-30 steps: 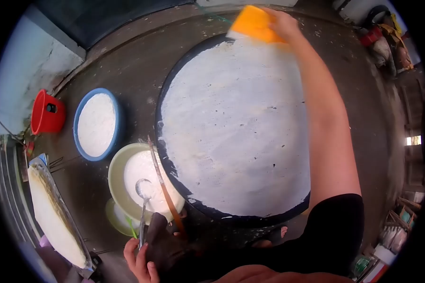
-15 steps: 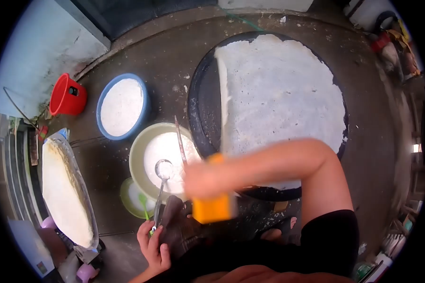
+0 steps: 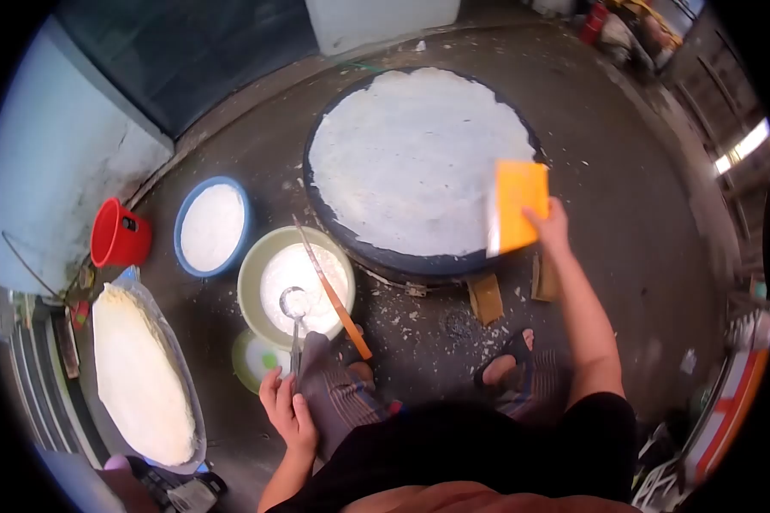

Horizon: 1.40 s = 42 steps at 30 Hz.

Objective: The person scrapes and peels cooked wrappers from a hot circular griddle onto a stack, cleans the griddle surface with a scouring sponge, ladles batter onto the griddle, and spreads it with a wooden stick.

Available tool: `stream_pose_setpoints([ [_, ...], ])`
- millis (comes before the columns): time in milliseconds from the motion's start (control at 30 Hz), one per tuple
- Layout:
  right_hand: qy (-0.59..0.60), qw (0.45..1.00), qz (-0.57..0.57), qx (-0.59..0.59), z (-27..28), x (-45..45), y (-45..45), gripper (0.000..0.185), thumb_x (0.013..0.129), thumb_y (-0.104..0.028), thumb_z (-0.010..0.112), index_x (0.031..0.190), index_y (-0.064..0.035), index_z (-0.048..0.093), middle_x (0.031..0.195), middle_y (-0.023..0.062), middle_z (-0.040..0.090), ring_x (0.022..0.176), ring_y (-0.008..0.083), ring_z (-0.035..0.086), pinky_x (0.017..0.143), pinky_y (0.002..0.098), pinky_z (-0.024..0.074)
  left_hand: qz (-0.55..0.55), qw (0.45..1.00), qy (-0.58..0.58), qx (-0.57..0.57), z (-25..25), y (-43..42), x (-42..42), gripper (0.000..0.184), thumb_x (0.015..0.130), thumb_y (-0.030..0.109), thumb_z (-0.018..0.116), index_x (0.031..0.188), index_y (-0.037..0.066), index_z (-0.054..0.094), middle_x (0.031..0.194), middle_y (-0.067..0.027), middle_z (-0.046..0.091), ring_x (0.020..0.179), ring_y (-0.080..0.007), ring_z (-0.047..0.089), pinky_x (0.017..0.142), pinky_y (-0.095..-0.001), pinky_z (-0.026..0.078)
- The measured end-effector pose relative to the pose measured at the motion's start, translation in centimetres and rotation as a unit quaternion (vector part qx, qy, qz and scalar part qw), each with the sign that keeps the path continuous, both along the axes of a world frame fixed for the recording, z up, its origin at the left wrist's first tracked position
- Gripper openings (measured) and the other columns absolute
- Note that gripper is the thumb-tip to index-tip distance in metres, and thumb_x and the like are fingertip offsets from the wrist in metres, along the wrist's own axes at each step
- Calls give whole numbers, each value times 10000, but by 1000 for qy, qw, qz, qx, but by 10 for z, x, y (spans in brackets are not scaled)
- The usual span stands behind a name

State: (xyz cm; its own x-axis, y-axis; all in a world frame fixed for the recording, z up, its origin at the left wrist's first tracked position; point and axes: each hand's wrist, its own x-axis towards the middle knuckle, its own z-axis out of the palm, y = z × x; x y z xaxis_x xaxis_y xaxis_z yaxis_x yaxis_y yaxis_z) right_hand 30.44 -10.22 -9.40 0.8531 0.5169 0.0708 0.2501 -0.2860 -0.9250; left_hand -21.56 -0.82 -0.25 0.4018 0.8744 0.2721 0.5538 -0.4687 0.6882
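My right hand (image 3: 553,227) grips a flat orange scraper (image 3: 522,205) at the right edge of the round black griddle (image 3: 364,245). A thin white sheet of batter (image 3: 419,162) covers nearly the whole griddle top. At my left knee, my left hand (image 3: 289,412) has its fingers curled at the handle end of a metal ladle (image 3: 296,329); part of that contact is hidden. The ladle's bowl rests in white batter (image 3: 325,282) inside a pale green basin (image 3: 251,286). Across this basin lies a long stick with an orange-brown handle (image 3: 344,316).
A blue basin of white stuff (image 3: 214,227) and a red bucket (image 3: 120,232) stand left. A stack of pale flat sheets (image 3: 141,376) lies nearer. Beside my left hand is a small green bowl (image 3: 250,363). Wooden blocks (image 3: 486,299) sit by the griddle's front.
My right hand has carried the scraper from beside the green basin to the griddle's right edge. White batter now covers the dark left strip. The view has shifted; the left hand stays by the ladle.
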Motion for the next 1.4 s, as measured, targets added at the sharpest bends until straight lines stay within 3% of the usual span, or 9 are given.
stream_pose_setpoints([
  [100,1,978,-206,-38,17,39,-26,315,720,-54,670,984,24,518,917,101,620,784,209,617,700,301,493,-5,1000,-9,7,0,-4,0,281,809,99,451,1029,-42,553,1169,-191,437,1054,-319,437,896,-370,348],
  [333,-46,940,-226,-254,27,-81,-26,390,662,-88,707,989,-9,511,910,152,627,829,261,622,725,343,488,-15,999,-22,28,0,-14,1,280,831,106,438,1041,-38,554,1174,-183,436,1051,-311,437,898,-364,349],
  [500,-92,988,66,-103,8,-236,-38,453,651,-152,699,1032,-37,483,887,173,616,855,321,600,747,378,465,-39,998,-31,50,-4,-16,8,275,823,76,455,1058,-40,538,1181,-184,433,1048,-313,441,895,-361,356],
  [567,-4,958,187,-216,38,-268,-44,457,677,-223,681,1073,-75,507,910,162,611,859,327,594,756,367,463,-45,997,-45,39,-3,-17,11,281,818,65,467,1071,-39,528,1183,-185,433,1049,-316,441,896,-362,358],
  [700,-15,967,220,-126,58,-250,-53,464,668,-218,684,1078,-76,518,925,157,616,861,324,591,737,381,470,-54,997,-19,59,-4,-16,11,347,795,66,528,1127,-26,485,1197,-192,430,1091,-334,428,914,-373,349],
  [1100,-208,830,382,-348,94,-241,-57,386,672,-208,635,1038,-129,542,802,120,625,779,291,607,665,405,468,-237,953,54,181,51,28,114,453,687,89,652,1113,18,512,1151,-155,490,1066,-339,455,899,-397,385],
  [1200,-229,828,388,-334,90,-248,-54,351,676,-178,624,1011,-108,547,779,118,624,754,285,611,647,398,470,-316,936,61,141,40,38,156,391,710,109,652,1077,19,548,1114,-153,525,1017,-311,496,865,-368,414],
  [1267,-236,862,358,-272,94,-245,-57,315,679,-145,611,986,-98,554,761,108,625,735,286,613,637,390,470,-337,936,-10,-102,28,36,186,350,734,147,652,1052,26,573,1081,-148,555,976,-281,528,821,-335,438],
  [1400,-264,857,356,-264,96,-237,-58,289,678,-127,606,958,-83,555,739,97,626,708,280,618,605,384,473,-368,919,29,-139,2,35,243,357,737,179,650,1055,37,574,1054,-144,569,971,-280,532,804,-324,440],
])
